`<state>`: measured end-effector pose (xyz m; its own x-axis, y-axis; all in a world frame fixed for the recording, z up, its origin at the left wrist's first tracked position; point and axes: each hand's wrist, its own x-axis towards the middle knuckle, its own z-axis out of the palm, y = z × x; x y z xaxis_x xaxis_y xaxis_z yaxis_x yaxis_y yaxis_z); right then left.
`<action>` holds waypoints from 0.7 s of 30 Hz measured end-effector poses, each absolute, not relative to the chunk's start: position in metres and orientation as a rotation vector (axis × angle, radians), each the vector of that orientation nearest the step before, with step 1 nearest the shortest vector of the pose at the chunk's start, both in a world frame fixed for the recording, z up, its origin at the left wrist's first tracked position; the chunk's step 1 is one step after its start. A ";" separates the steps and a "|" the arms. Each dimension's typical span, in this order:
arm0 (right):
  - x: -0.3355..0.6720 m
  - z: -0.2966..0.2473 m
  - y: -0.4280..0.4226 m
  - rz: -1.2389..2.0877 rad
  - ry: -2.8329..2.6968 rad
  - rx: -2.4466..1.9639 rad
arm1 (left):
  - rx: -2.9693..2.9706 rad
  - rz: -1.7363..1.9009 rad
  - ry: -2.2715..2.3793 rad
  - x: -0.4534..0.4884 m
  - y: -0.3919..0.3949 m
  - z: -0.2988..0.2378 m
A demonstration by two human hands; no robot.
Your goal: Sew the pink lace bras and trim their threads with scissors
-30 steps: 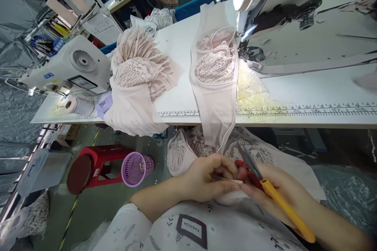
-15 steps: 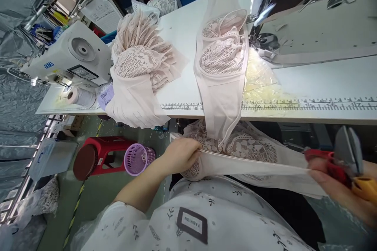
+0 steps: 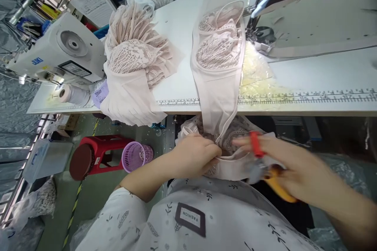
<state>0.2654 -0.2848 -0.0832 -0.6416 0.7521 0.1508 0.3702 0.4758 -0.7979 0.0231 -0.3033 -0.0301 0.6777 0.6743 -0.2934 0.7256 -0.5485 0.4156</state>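
Observation:
My left hand (image 3: 196,155) is closed on a pale pink lace garment (image 3: 232,166) lying in my lap below the table edge. My right hand (image 3: 290,172) is blurred by motion; it holds scissors (image 3: 265,164) with red and yellow handles and reaches toward the same garment, its fingers close to my left hand. A strip of the pink garment chain (image 3: 219,102) hangs from the table down into my lap.
On the white table (image 3: 309,74) with a printed ruler lie a stack of pink lace pieces (image 3: 135,66) and more pieces (image 3: 219,47) by the sewing machine (image 3: 294,4). A second sewing machine (image 3: 61,53) stands at left. A red stool (image 3: 94,159) and purple basket (image 3: 137,157) stand on the floor.
My right hand, which had pulled the pink band out taut to the right, has swung back in to meet my left hand at the garment. The band is slack and bunched again.

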 end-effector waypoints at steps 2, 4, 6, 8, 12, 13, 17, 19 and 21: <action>0.242 -0.080 -0.286 1.181 -2.240 -0.851 | 2.426 -0.120 1.021 0.027 -0.302 -0.029; 0.227 -0.078 -0.287 1.279 -2.220 -0.899 | 2.454 -0.096 1.011 0.028 -0.303 -0.028; 0.223 -0.077 -0.288 1.348 -2.188 -0.956 | 2.467 -0.112 1.056 0.024 -0.304 -0.026; 0.225 -0.080 -0.289 1.405 -2.160 -0.986 | 2.467 -0.174 1.126 0.016 -0.306 -0.022; 0.233 -0.089 -0.291 1.439 -2.125 -1.053 | 2.432 -0.269 1.232 -0.009 -0.311 -0.014; 0.235 -0.091 -0.291 1.440 -2.115 -1.065 | 2.411 -0.258 1.241 -0.016 -0.312 -0.012; 0.238 -0.093 -0.292 1.470 -2.014 -1.128 | 2.295 0.027 1.262 -0.037 -0.313 -0.011; 0.238 -0.090 -0.293 1.498 -1.943 -1.183 | 2.215 0.280 1.257 -0.041 -0.316 -0.015; 0.239 -0.087 -0.295 1.500 -1.898 -1.217 | 2.092 0.556 1.235 -0.040 -0.319 -0.021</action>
